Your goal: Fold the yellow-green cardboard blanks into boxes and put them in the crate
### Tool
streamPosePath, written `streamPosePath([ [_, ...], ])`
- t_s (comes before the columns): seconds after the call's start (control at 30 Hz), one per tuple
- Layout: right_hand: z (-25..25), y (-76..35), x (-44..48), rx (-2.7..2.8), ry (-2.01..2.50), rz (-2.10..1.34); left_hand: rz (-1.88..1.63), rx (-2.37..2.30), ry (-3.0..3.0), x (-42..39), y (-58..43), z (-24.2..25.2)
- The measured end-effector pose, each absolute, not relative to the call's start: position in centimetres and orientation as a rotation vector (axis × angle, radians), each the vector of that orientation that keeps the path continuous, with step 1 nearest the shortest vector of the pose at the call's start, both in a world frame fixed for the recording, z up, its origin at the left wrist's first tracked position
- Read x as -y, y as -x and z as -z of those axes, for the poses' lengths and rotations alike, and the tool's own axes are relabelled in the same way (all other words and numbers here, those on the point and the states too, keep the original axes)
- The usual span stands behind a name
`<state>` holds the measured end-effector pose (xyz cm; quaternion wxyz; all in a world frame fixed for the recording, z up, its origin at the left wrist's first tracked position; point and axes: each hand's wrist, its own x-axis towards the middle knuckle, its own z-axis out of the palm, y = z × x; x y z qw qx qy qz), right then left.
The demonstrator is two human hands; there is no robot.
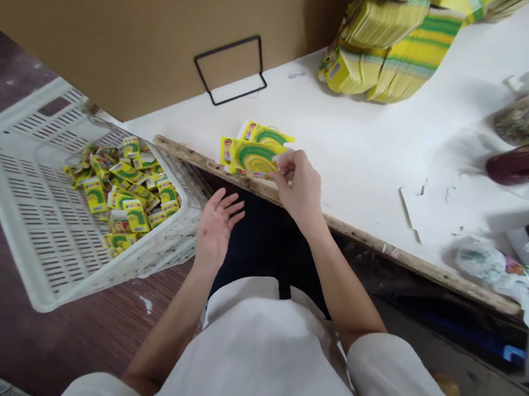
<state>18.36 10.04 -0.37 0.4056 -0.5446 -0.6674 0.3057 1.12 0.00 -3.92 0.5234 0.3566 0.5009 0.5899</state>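
White basket (30, 203) of yellow boxes (135, 213) beside spread left hand (216, 229), right hand (301, 187) clamped on yellow carton (254, 157)

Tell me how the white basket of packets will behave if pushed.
The white basket will probably stay stiff, judging by its straight, rimmed walls. Many slots suggest it is light for its size. The yellow packets lie jumbled, so they may shift.
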Motion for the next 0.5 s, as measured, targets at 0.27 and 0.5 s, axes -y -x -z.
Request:
streamPosePath([
  [0.27, -1.2, -16.9, -4.0, 1.718, 0.837, -1.471, -1.547, -1.499, -1.102, -0.4, -3.5, 1.6],
  [0.5, -0.1, -16.9, -2.7, 1.465, 0.678, -1.754, -1.601, -1.377, -1.009, 0.0, -4.2, 1.0],
])
